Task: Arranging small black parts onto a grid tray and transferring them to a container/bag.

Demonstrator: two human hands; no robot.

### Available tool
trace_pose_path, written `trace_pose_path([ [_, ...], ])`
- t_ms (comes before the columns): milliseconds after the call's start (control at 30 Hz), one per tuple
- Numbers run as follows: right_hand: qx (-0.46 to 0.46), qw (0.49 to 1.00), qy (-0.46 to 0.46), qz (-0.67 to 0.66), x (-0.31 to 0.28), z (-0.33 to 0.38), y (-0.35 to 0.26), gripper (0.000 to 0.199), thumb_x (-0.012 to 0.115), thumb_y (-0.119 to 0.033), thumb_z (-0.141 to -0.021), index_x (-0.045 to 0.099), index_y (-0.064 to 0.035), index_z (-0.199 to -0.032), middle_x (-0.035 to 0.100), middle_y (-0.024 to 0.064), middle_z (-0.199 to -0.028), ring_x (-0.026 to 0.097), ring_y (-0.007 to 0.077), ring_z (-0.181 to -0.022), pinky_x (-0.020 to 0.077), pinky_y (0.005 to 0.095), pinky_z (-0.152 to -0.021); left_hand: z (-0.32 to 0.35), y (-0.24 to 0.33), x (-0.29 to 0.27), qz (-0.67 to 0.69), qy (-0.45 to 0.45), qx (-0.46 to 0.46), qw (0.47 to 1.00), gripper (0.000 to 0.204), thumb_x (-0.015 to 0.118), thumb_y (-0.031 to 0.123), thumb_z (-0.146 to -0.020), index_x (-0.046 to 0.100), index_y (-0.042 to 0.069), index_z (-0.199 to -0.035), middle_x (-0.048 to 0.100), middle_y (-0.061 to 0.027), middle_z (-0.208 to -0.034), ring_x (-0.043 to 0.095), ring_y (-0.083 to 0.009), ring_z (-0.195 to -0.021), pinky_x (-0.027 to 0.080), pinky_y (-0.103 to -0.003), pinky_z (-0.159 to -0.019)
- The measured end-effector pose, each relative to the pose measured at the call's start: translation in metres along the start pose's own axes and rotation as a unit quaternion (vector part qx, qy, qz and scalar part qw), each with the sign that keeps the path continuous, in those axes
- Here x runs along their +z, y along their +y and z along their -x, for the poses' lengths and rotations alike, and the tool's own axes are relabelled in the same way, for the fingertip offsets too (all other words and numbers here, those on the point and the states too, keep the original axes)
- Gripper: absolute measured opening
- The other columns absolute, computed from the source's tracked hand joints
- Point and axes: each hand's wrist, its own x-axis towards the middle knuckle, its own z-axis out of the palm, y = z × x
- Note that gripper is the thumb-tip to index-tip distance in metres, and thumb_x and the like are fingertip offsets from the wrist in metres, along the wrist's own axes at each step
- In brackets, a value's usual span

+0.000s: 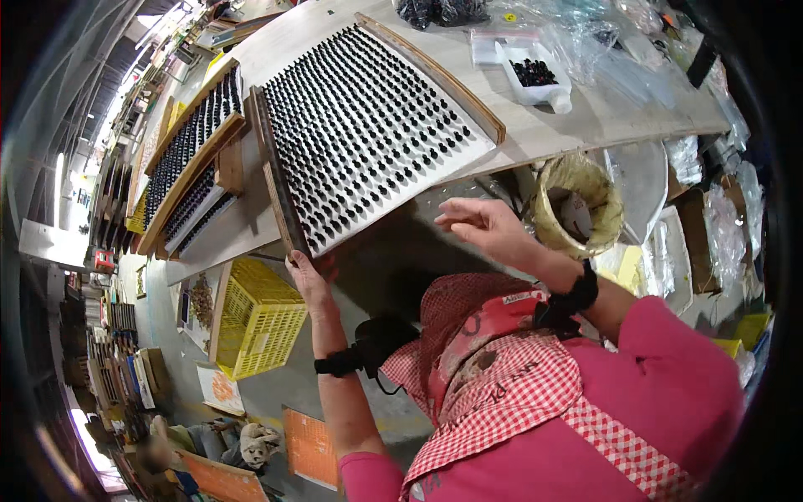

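A white board (378,219) with dark wooden side rails lies on the table in front of me, tilted in view. Rows of small black pieces (368,117) stand upright across it. My left hand (311,280) grips the near end of the left wooden rail (280,197), its thumb on the rail and the other fingers partly hidden beneath. My right hand (492,234) is in the air off the near edge of the table, to the right of the board's near corner. Its fingers are stretched out and slightly bent, with nothing visible in them.
Stacked similar boards (188,159) stand at the left. A white tub (535,75) of small dark pieces and clear plastic bags (619,50) lie on the right of the table (619,117). A round bin (577,205) stands below it; a yellow crate (263,318) is at lower left.
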Motion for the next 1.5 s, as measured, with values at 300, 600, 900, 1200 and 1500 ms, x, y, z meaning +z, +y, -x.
trace_pose_path([
  [300,-0.215,0.791,0.161,0.55,-0.034,-0.038,-0.035,0.043,0.042,-0.004,-0.084,0.047,0.007,-0.125,0.043,0.0208,-0.135,0.042,0.0315,-0.126,0.0365,0.0381,-0.103,-0.018,-0.016,0.007,-0.029,0.159,0.152,0.975,0.047,0.037,0.037,-0.097,0.035,0.003,-0.13,0.053,-0.015,-0.109,0.059,-0.0224,-0.088,0.054,-0.032,-0.059],
  [600,-0.146,0.691,0.06,0.705,-0.042,-0.049,-0.023,0.046,0.047,-0.006,-0.082,0.046,0.0038,-0.127,0.04,0.0176,-0.139,0.041,0.0254,-0.129,0.0422,0.0337,-0.093,-0.022,-0.016,0.009,0.019,0.195,0.174,0.965,0.041,0.037,0.03,-0.1,0.04,-0.002,-0.125,0.053,-0.0143,-0.108,0.057,-0.0197,-0.088,0.054,-0.028,-0.068],
  [900,-0.13,0.681,0.025,0.72,-0.051,-0.059,-0.014,0.054,0.045,0.0,-0.079,0.04,0.0033,-0.132,0.034,0.0173,-0.143,0.036,0.0287,-0.132,0.0384,0.0371,-0.098,-0.011,-0.015,0.012,0.008,0.126,0.184,0.975,0.037,0.036,0.031,-0.1,0.041,0.003,-0.124,0.055,-0.0068,-0.099,0.057,-0.0119,-0.084,0.052,-0.024,-0.068],
  [1200,-0.18,0.694,0.038,0.696,-0.044,-0.064,-0.02,0.063,0.05,0.002,-0.073,0.039,-0.0024,-0.135,0.037,0.0116,-0.143,0.037,0.0243,-0.131,0.0381,0.0371,-0.098,0.007,-0.013,0.021,0.098,0.096,0.167,0.976,0.036,0.041,0.026,-0.099,0.04,-0.002,-0.122,0.053,-0.0079,-0.105,0.054,-0.0123,-0.088,0.05,-0.024,-0.072],
  [1500,-0.167,0.706,0.014,0.688,-0.04,-0.068,-0.018,0.064,0.051,0.002,-0.073,0.039,-0.0049,-0.136,0.038,0.0106,-0.143,0.041,0.0242,-0.128,0.0364,0.0385,-0.102,0.009,-0.014,0.016,0.073,0.098,0.211,0.97,0.038,0.042,0.028,-0.098,0.041,-0.003,-0.122,0.053,-0.0087,-0.105,0.051,-0.0129,-0.092,0.045,-0.025,-0.079],
])
